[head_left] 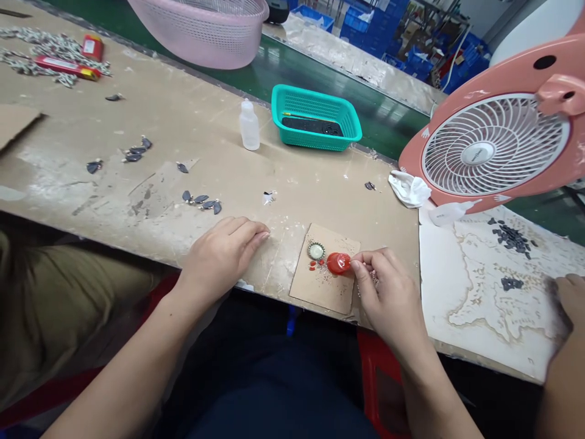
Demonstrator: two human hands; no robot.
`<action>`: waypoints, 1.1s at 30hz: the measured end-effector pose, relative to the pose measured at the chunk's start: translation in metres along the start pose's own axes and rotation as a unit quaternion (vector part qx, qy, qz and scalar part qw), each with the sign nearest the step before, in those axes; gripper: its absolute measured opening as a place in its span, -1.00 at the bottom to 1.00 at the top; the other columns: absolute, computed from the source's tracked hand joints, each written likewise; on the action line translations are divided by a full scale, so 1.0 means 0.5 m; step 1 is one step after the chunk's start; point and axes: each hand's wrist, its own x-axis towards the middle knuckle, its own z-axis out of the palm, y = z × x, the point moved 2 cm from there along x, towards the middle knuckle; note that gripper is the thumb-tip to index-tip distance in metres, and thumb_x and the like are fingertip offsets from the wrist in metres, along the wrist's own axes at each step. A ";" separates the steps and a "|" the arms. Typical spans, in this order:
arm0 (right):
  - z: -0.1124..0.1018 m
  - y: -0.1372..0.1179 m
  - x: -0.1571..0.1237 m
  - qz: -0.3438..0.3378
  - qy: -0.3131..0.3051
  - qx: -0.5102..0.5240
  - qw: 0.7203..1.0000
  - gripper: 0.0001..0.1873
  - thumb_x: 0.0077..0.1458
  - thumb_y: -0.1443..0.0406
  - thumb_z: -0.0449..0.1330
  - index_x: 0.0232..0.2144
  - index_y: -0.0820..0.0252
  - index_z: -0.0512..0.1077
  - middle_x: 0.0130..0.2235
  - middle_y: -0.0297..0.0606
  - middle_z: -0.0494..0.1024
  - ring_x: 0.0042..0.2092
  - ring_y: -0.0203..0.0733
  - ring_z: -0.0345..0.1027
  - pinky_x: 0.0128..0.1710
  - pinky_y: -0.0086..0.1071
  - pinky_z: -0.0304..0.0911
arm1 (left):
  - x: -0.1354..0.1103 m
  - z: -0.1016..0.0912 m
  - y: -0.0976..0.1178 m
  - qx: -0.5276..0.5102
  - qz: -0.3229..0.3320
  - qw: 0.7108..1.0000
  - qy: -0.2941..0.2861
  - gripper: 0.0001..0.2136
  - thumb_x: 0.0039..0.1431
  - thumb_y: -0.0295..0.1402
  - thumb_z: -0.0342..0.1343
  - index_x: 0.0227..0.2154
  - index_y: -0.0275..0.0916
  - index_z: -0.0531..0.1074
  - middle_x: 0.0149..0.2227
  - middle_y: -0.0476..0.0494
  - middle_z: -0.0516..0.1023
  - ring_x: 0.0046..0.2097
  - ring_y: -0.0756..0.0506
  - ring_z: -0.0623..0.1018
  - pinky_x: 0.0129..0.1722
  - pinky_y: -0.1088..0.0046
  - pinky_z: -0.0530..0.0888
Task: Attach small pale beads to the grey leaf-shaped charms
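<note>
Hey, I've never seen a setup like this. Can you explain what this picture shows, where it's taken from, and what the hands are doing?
This is one view from a camera worn on a person's head, looking down at their own bare hands at a workbench. The left hand rests on the worn tan bench top. The right hand is over a small cardboard square, its fingers at a glossy red blob; whether they grip it, I cannot tell. Beside it lies a ridged, bottle-cap-like disc. Further off are dark leaf-shaped pieces, a plastic dropper bottle, a teal basket and a pink fan.
</note>
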 end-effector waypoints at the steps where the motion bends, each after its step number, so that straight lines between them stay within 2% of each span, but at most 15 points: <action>1: 0.000 0.000 0.001 -0.005 -0.002 -0.013 1.000 -0.82 0.34 0.27 0.06 -0.28 0.17 0.43 -0.29 -0.24 0.44 -0.27 -0.14 0.34 -0.25 -0.26 0.21 | -0.001 -0.004 0.002 -0.011 -0.006 1.000 0.002 -0.73 0.41 -0.24 -0.08 -0.21 -0.21 0.51 -0.22 -0.17 0.62 -0.12 -0.20 0.56 -0.08 0.25 0.47; 4: 0.001 -0.002 0.004 -0.021 -0.010 -0.051 0.998 -0.80 0.34 0.27 0.05 -0.28 0.19 0.43 -0.29 -0.21 0.44 -0.26 -0.11 0.33 -0.24 -0.24 0.21 | -0.006 -0.015 0.005 -0.081 -0.032 0.996 0.005 -0.76 0.38 -0.25 -0.02 -0.23 -0.21 0.52 -0.21 -0.15 0.63 -0.13 -0.18 0.59 -0.08 0.29 0.49; 10: 0.001 -0.008 0.009 -0.040 -0.029 -0.096 0.994 -0.78 0.35 0.26 0.03 -0.27 0.21 0.44 -0.29 -0.18 0.43 -0.25 -0.07 0.31 -0.26 -0.21 0.18 | -0.017 -0.032 0.013 -0.233 -0.086 0.969 -0.001 -0.82 0.31 -0.28 0.11 -0.21 -0.18 0.59 -0.17 -0.09 0.67 -0.12 -0.13 0.63 -0.07 0.40 0.55; 12: -0.004 -0.011 0.008 -0.031 -0.027 -0.061 0.997 -0.78 0.34 0.26 0.05 -0.28 0.20 0.45 -0.29 -0.20 0.43 -0.25 -0.10 0.31 -0.25 -0.23 0.18 | -0.020 -0.035 0.023 -0.273 -0.096 0.957 -0.008 -0.84 0.28 -0.29 0.14 -0.23 -0.17 0.61 -0.21 -0.09 0.68 -0.16 -0.12 0.64 -0.11 0.42 0.57; 15: -0.014 -0.015 0.003 0.025 -0.016 0.081 0.996 -0.81 0.33 0.22 0.11 -0.31 0.14 0.46 -0.32 -0.30 0.42 -0.30 -0.21 0.29 -0.28 -0.32 0.18 | -0.025 -0.037 0.045 -0.347 -0.123 0.929 -0.027 -0.87 0.27 -0.30 0.17 -0.29 -0.17 0.61 -0.27 -0.06 0.68 -0.23 -0.08 0.65 -0.17 0.48 0.58; 17: -0.019 -0.015 -0.006 0.086 -0.010 0.203 0.975 -0.81 0.32 0.18 0.15 -0.32 0.10 0.46 -0.36 -0.36 0.39 -0.34 -0.28 0.24 -0.33 -0.39 0.15 | -0.029 -0.035 0.065 -0.419 -0.147 0.895 -0.035 -0.89 0.26 -0.31 0.19 -0.29 -0.16 0.61 -0.29 -0.02 0.68 -0.25 -0.03 0.64 -0.21 0.57 0.57; 21: -0.013 -0.019 -0.031 0.188 -0.003 0.412 0.892 -0.82 0.29 0.12 0.20 -0.31 0.05 0.47 -0.42 -0.43 0.33 -0.37 -0.34 0.17 -0.34 -0.46 0.13 | -0.035 -0.024 0.106 -0.559 -0.185 0.806 -0.053 -0.92 0.23 -0.37 0.23 -0.27 -0.13 0.63 -0.28 0.02 0.69 -0.26 0.04 0.64 -0.25 0.70 0.55; 23: -0.007 -0.025 -0.044 0.214 -0.004 0.472 0.855 -0.83 0.27 0.11 0.22 -0.30 0.04 0.47 -0.42 -0.44 0.33 -0.38 -0.36 0.15 -0.35 -0.48 0.13 | -0.037 -0.018 0.125 -0.594 -0.192 0.777 -0.077 -0.91 0.23 -0.39 0.23 -0.27 -0.11 0.64 -0.29 0.03 0.69 -0.28 0.06 0.64 -0.25 0.72 0.55; 25: -0.003 -0.035 -0.055 0.220 -0.005 0.501 0.837 -0.84 0.27 0.12 0.23 -0.29 0.04 0.47 -0.41 -0.45 0.33 -0.38 -0.37 0.15 -0.36 -0.50 0.14 | -0.038 -0.013 0.144 -0.615 -0.194 0.758 -0.097 -0.90 0.23 -0.41 0.23 -0.28 -0.11 0.64 -0.32 0.03 0.69 -0.30 0.07 0.64 -0.25 0.73 0.54; 29: -0.006 -0.066 -0.071 0.186 0.004 0.499 0.846 -0.84 0.31 0.17 0.19 -0.32 0.07 0.45 -0.41 -0.43 0.34 -0.35 -0.36 0.20 -0.33 -0.51 0.18 | -0.041 -0.012 0.175 -0.644 -0.198 0.733 -0.095 -0.89 0.21 -0.47 0.23 -0.34 -0.14 0.63 -0.39 0.07 0.67 -0.35 0.10 0.62 -0.30 0.77 0.54; 33: -0.017 -0.095 -0.078 0.155 0.017 0.453 0.878 -0.88 0.33 0.24 0.17 -0.31 0.06 0.45 -0.37 -0.44 0.36 -0.33 -0.37 0.22 -0.34 -0.51 0.19 | -0.046 -0.017 0.197 -0.646 -0.198 0.733 -0.081 -0.88 0.19 -0.49 0.24 -0.37 -0.15 0.63 -0.43 0.09 0.65 -0.37 0.11 0.61 -0.32 0.78 0.53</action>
